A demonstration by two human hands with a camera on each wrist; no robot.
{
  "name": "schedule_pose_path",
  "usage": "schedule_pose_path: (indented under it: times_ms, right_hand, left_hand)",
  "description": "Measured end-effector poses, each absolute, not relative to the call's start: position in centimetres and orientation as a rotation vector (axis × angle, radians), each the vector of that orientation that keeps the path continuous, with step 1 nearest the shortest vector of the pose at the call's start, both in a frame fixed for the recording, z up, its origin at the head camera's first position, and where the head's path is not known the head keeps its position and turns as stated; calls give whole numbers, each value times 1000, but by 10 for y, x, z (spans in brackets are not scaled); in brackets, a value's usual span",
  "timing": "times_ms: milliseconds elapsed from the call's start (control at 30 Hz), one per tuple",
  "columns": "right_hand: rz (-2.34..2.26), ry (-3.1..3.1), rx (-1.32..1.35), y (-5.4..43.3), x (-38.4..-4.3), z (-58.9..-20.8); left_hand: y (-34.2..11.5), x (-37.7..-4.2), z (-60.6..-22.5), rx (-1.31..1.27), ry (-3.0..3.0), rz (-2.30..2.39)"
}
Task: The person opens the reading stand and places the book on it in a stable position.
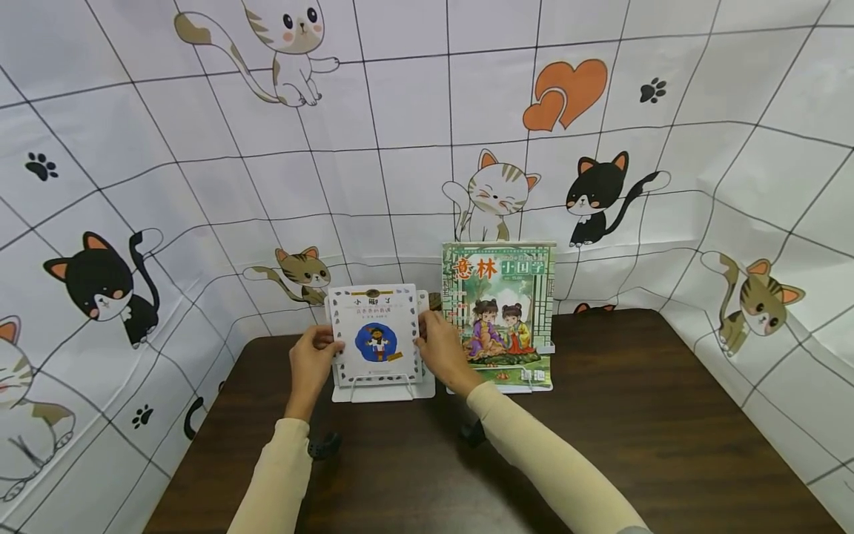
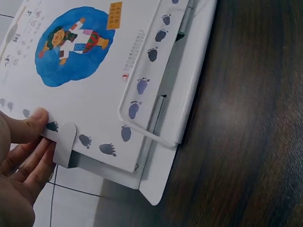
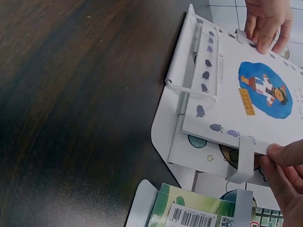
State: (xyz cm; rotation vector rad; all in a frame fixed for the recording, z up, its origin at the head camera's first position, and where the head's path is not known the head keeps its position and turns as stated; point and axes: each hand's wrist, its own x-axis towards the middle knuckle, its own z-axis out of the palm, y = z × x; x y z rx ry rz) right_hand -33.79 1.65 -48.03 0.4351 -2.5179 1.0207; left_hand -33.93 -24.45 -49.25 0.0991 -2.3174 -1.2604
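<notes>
A white picture book [image 1: 376,348] with a blue oval picture and footprint border leans on a white bookstand [image 1: 383,395], behind its wire retainer. My left hand [image 1: 312,365] pinches the book's left edge, thumb on the cover and fingers behind, beside a side clip [image 2: 65,146]. At the opposite edge, my right hand [image 1: 443,352] grips the book between thumb and fingers, near the other side clip [image 3: 245,158]. Another book [image 3: 208,155] with a light cover shows behind it in the right wrist view, mostly hidden.
Right of the bookstand, a green illustrated magazine [image 1: 500,297] leans on a second white stand [image 1: 507,388], close to my right forearm. Both stands are on a dark wooden table [image 1: 600,437]. A white cat-print cloth [image 1: 414,178] hangs behind and around the table.
</notes>
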Motion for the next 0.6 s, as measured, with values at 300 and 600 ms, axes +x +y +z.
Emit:
schedule_pose_path:
  times_ms: [300,600]
  right_hand:
    - [1069,-2496,408,15,-338,-484]
    - [1072,-2459,371,13,-336,-485]
  left_hand:
    - [-247,-336,-493,94,-2373,-1198]
    - [-246,-332,-491,114,-2392,-1215]
